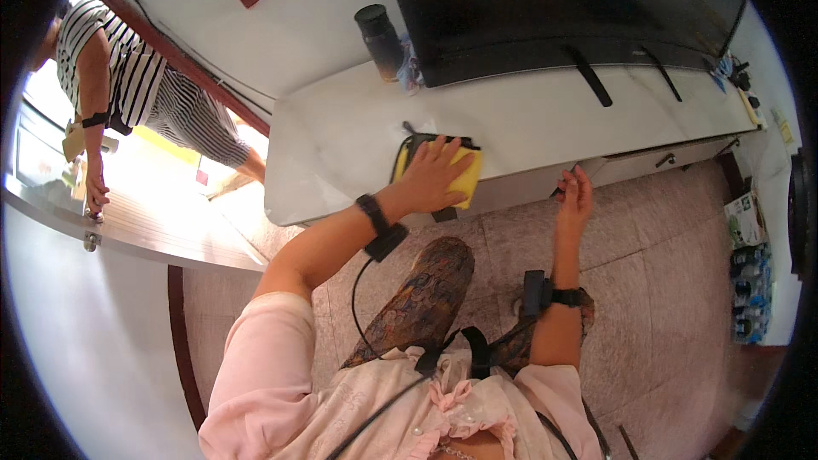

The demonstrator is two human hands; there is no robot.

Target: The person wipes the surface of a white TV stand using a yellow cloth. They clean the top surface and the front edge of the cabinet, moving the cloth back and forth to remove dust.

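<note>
My left hand [429,177] lies flat with spread fingers on a folded yellow and dark grey cloth [473,182]. The cloth rests at the front edge of a white marble-look TV cabinet [332,134] and overhangs that edge. My right hand [575,195] is lower, in front of the cabinet's drawer fronts. Its fingers are pinched on a black drawer handle [557,191], mostly hidden by them. Each wrist wears a black strap with a small box.
A large television [575,6] stands on the cabinet on black feet [591,80]. Beside it are a dark bottle [378,38] and a crumpled blue plastic wrapper [410,67]. At left, another person [121,70] stands by an open door [83,306]. Packed bottles [749,294] stand right.
</note>
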